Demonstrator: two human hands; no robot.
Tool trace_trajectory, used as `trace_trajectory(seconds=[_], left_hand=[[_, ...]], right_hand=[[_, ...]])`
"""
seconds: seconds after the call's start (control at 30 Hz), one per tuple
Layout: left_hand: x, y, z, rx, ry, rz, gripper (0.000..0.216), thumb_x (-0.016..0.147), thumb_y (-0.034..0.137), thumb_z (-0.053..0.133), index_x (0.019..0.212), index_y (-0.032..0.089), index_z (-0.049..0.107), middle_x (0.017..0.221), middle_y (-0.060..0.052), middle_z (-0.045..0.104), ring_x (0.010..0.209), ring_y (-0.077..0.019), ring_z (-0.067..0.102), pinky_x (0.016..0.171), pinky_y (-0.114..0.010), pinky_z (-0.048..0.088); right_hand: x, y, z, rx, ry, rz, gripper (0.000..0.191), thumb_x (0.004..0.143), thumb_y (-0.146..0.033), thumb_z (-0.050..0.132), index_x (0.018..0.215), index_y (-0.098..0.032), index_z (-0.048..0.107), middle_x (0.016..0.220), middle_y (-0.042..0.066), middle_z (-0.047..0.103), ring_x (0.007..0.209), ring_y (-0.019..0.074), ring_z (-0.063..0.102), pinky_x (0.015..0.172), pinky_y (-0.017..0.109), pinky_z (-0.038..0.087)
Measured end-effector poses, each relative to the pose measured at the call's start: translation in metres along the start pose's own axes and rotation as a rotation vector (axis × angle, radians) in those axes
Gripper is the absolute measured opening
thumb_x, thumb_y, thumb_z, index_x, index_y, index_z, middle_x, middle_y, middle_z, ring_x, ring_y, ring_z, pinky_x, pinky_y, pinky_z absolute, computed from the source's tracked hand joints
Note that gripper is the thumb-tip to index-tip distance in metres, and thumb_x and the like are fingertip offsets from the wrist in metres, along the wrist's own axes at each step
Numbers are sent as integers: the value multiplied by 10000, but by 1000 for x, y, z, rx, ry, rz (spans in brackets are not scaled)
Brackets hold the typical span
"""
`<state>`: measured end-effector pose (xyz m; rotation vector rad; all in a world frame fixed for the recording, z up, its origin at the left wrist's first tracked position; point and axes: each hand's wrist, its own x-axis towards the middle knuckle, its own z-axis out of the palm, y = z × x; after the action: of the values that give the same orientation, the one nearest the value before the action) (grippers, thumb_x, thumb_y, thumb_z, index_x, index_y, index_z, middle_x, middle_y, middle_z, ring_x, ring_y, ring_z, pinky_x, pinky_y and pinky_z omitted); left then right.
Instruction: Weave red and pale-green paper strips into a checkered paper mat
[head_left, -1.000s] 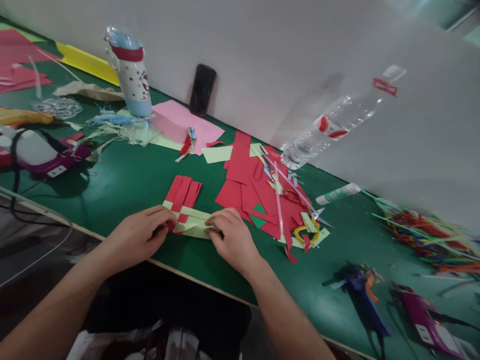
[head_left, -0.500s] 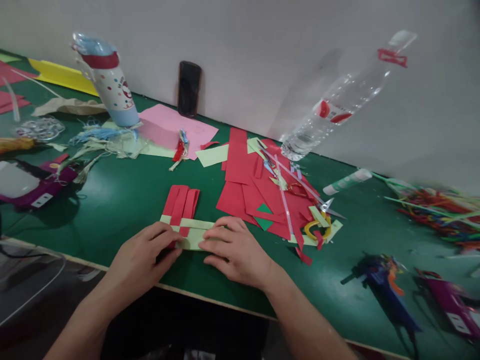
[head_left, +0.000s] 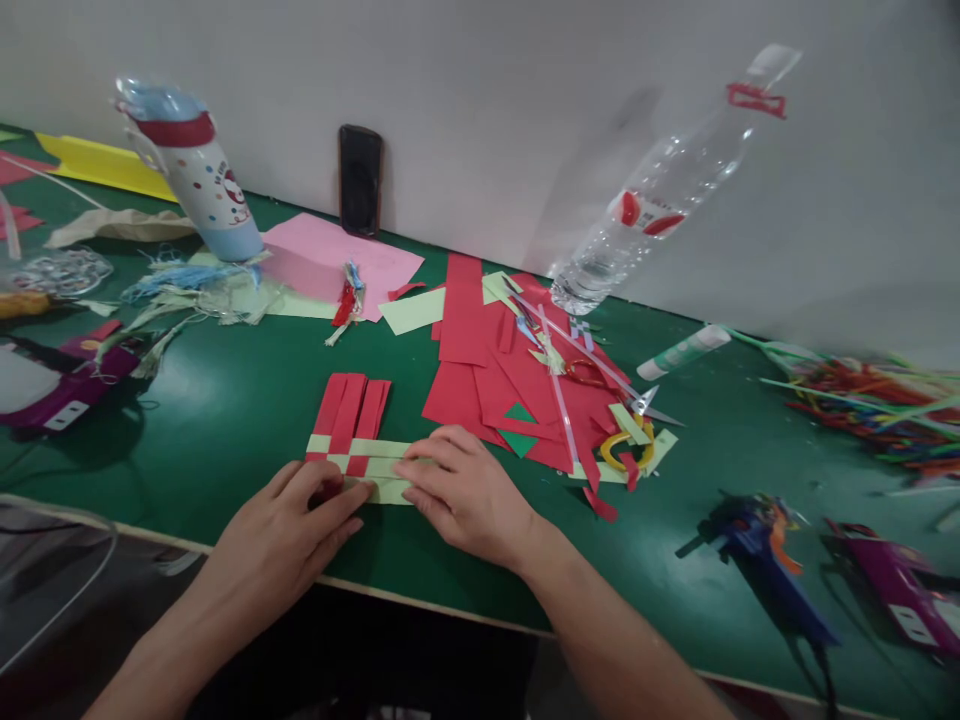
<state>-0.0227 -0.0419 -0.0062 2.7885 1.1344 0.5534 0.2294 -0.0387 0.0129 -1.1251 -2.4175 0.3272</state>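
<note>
Paper weaving of red strips (head_left: 347, 410) and pale green strips (head_left: 386, 449), flat on the near part of a green table (head_left: 247, 420), left of centre; red lengths projecting toward the far side, pale green lengths running to the right. Left hand (head_left: 289, 525) at the near left edge of the weaving, index fingertip on the lowest pale green strip, thumb slightly apart from it; impossible to tell whether clamped on the paper. Right hand (head_left: 480, 495) over the right part of the pale green strips, fingers bunched close together, thumb near the index finger; grip on the strips likewise impossible to tell.

Containers: at far left, lidded tumbler (head_left: 199, 185) with blue top, red band and dotted white body, standing beside a pink sheet (head_left: 341, 258); contents hidden by the opaque wall. At far right, clear plastic bottle (head_left: 645, 212) with red neck band, close to the wall (head_left: 480, 120); liquid inside too indistinct to judge. Nearer and to the right of it, glue stick tube (head_left: 683, 351) lying on its side, contents hidden. Between weaving and tube, overlapping red paper (head_left: 457, 395) with yellow-handled scissors (head_left: 613, 463) at its right edge.
</note>
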Motion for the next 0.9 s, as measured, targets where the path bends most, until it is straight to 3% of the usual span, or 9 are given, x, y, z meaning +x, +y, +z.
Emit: trace_trajectory(seconds=[0.2,0.4,0.63,0.9], left_hand=[[0,-1,3,21,23,21,295,954,246,515,1234,229,608,1080,-103,549,919,-240,545,763,-378,533],[0,0,5,-17,48,-1,261,950,232,513,1180,224,634,1159,-116,523,978,-253,549,799,-399,539],[0,1,6,-5,62,-19,270,948,214,498,1173,245,644,1147,-111,545,941,-243,544,789,-395,534],[1,4,3,-2,66,-17,262,940,177,502,1160,225,636,1116,-112,545,928,-235,545,775,-393,543]], right_hand=[[2,-4,3,-170,-119,44,265,991,-330,515,1193,-236,657,1221,80,655,1090,280,497,906,454,446],[15,-3,-10,-192,-113,91,295,1008,-313,477,1195,-191,669,1243,94,642,1129,278,485,951,444,455],[16,5,-8,-221,-280,2,371,1018,-357,455,1320,-191,592,1397,66,579,1316,290,417,1025,473,433],[9,18,-16,-175,-278,-32,360,1020,-373,444,1283,-206,627,1371,53,608,1323,297,448,1033,488,434]])
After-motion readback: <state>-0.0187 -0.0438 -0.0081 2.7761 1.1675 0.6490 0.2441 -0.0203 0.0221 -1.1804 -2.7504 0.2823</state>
